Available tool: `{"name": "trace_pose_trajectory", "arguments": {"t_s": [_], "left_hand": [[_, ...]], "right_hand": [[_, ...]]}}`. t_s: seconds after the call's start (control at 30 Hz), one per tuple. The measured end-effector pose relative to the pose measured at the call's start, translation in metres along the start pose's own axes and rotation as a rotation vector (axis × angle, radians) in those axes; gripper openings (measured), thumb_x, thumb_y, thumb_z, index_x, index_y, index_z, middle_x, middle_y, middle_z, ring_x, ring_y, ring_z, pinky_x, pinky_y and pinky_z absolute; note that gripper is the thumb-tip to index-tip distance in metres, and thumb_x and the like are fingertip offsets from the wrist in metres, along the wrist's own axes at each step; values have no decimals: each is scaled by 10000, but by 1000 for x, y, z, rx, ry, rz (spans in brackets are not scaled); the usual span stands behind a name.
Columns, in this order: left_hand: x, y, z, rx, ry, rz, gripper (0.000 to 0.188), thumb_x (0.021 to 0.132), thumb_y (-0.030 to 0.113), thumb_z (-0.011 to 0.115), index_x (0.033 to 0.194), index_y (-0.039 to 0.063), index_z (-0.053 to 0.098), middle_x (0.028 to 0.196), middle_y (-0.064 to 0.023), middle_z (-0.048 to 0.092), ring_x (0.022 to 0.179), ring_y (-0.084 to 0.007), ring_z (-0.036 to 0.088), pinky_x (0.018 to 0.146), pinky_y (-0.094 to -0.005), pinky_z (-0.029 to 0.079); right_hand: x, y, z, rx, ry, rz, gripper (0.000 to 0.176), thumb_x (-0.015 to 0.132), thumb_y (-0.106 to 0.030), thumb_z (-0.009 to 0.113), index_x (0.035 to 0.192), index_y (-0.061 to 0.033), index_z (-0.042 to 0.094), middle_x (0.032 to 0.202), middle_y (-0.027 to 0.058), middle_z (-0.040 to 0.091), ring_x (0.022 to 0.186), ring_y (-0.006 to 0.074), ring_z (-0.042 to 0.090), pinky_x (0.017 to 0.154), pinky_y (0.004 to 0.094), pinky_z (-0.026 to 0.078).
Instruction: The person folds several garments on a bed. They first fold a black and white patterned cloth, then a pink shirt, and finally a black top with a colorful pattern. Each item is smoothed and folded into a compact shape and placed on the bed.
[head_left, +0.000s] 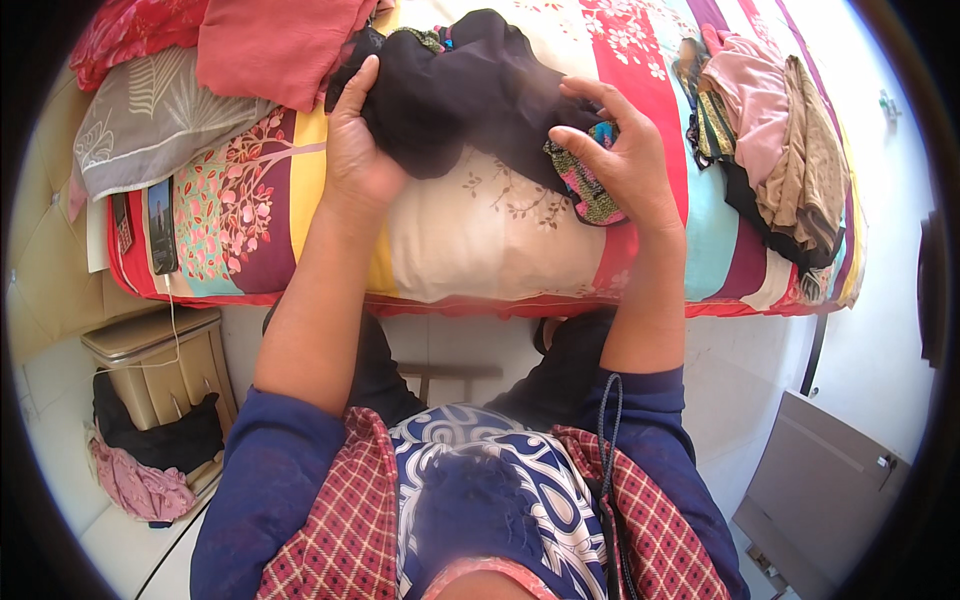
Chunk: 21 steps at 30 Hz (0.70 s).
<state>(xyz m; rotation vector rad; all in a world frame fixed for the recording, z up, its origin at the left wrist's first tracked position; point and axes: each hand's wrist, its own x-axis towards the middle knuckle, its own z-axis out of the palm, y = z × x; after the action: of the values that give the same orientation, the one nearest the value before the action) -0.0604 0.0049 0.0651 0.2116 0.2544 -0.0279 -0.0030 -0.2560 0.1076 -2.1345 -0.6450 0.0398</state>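
Note:
A black sheer cloth garment (450, 97) with green, pink and blue patterned trim (589, 180) lies bunched over the patterned bedspread (480, 240). At its left end is my left hand (364, 135), thumb up and palm against the cloth; the fingers are hidden under or behind it. My right hand (619, 146) is at the other end, its thumb over the patterned trim and its fingers curved above the black cloth. The gap between thumb and fingers is wide, and whether they pinch the cloth is not clear.
Folded coral cloth (274, 52) and a grey leaf-patterned cloth (165, 112) lie at left, near a phone (161, 225) on a white cable. Pink (746, 97) and tan garments (806, 165) are piled at right. A beige nightstand (157, 360) stands below left.

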Motion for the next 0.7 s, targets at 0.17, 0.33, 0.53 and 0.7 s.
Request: {"name": "trace_pose_trajectory", "arguments": {"t_s": [0.17, 0.33, 0.53, 0.7], "left_hand": [[-3, -8, 3, 82, -20, -21, 359, 1004, 277, 562, 1264, 37, 619, 1286, -124, 651, 1197, -277, 612, 1106, -440, 437], [-5, -16, 11, 90, -79, 12, 448, 1037, 362, 506, 1326, 26, 571, 1371, -125, 596, 1271, -268, 558, 1141, -427, 392], [1, 12, -4, -179, -338, 29, 539, 1037, 465, 457, 1362, 40, 521, 1395, -144, 563, 1309, -315, 512, 1165, -498, 350], [7, 45, -31, -121, -501, 109, 686, 1039, 542, 344, 1509, 42, 356, 1560, -202, 363, 1430, -375, 363, 1202, -541, 256]], "right_hand": [[-1, -7, 4, -239, -38, -16, 495, 815, -259, 793, 1237, -48, 638, 1104, 128, 704, 1044, 215, 668, 901, 324, 496], [-1, 2, 4, -177, -43, 45, 322, 863, -173, 742, 1135, -19, 668, 994, 105, 688, 950, 197, 659, 864, 302, 497], [0, 18, -9, 451, 505, 136, 125, 947, -72, 643, 1045, 0, 671, 1030, 37, 680, 878, 117, 635, 759, 274, 511], [3, 29, -27, 914, 884, 10, 128, 1015, -28, 525, 1084, -4, 630, 1070, 106, 662, 964, 196, 666, 876, 333, 578]]}}
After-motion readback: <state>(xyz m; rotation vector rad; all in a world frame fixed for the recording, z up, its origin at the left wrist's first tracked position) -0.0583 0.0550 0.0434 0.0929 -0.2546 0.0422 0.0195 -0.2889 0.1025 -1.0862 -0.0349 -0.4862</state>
